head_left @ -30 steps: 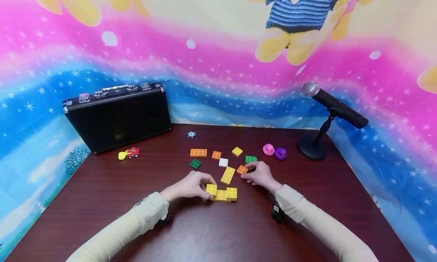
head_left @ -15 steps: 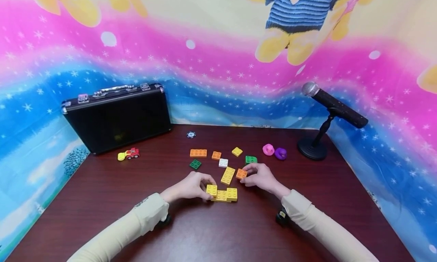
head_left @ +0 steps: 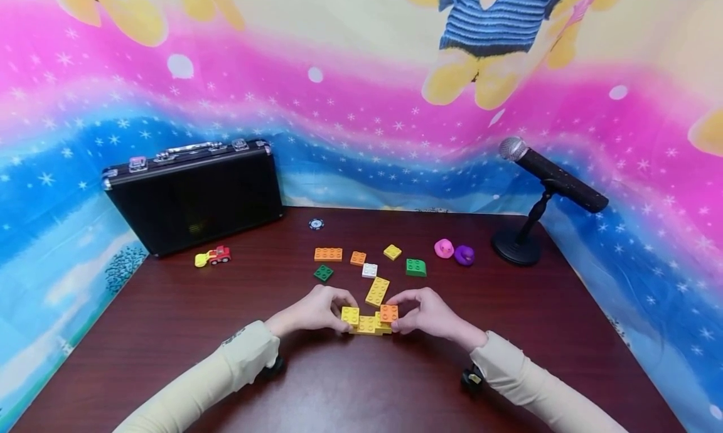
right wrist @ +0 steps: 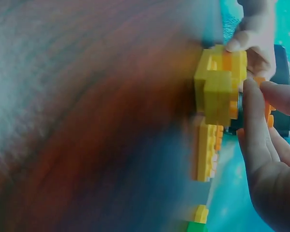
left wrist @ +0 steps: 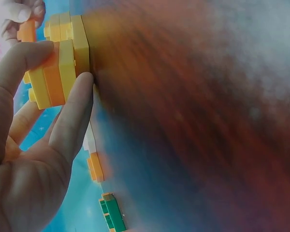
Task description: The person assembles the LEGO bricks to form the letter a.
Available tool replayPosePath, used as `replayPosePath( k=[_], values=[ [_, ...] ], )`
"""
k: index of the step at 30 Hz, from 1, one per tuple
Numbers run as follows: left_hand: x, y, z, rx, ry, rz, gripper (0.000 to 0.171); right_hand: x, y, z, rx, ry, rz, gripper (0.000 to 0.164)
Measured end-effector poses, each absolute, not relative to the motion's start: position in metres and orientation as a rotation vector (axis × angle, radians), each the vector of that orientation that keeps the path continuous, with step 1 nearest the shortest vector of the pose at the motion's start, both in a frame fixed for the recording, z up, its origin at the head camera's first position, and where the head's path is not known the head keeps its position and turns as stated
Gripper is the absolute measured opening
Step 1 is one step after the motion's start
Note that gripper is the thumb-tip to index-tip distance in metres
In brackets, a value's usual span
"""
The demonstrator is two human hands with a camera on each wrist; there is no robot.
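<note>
In the head view, a low yellow brick build sits on the table, raised at both ends. My left hand holds its left stack between thumb and fingers; the left wrist view shows an orange layer between yellow ones there. Thumb and fingers of my right hand pinch an orange two-by-two brick, studs up, over the build's right end. A small gap parts this brick from the yellow stack in the right wrist view. Behind the build lies a long yellow brick.
Farther back lie a white brick, a curved green brick, a dark green brick and a long orange brick. A black case, toy car, microphone stand and two ducks, one pink, stand around.
My right hand has brought the orange brick from beside the green brick toward me and left, over the right end of the build. My left hand has stayed on the left stack.
</note>
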State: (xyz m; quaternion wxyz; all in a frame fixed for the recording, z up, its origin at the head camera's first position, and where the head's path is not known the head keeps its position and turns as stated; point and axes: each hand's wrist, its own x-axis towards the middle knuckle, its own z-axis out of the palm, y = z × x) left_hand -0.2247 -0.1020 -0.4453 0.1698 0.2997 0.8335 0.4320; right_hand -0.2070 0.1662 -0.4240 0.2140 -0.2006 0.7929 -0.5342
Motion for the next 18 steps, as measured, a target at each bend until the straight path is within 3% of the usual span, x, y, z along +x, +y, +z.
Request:
replayPosePath(
  k=[18],
  values=[
    [-0.224, -0.101, -0.445, 0.855, 2.371, 1.243, 0.029, -0.203, 0.153, -0.438, -0.496, 2.227, -1.519, 0.038]
  ],
)
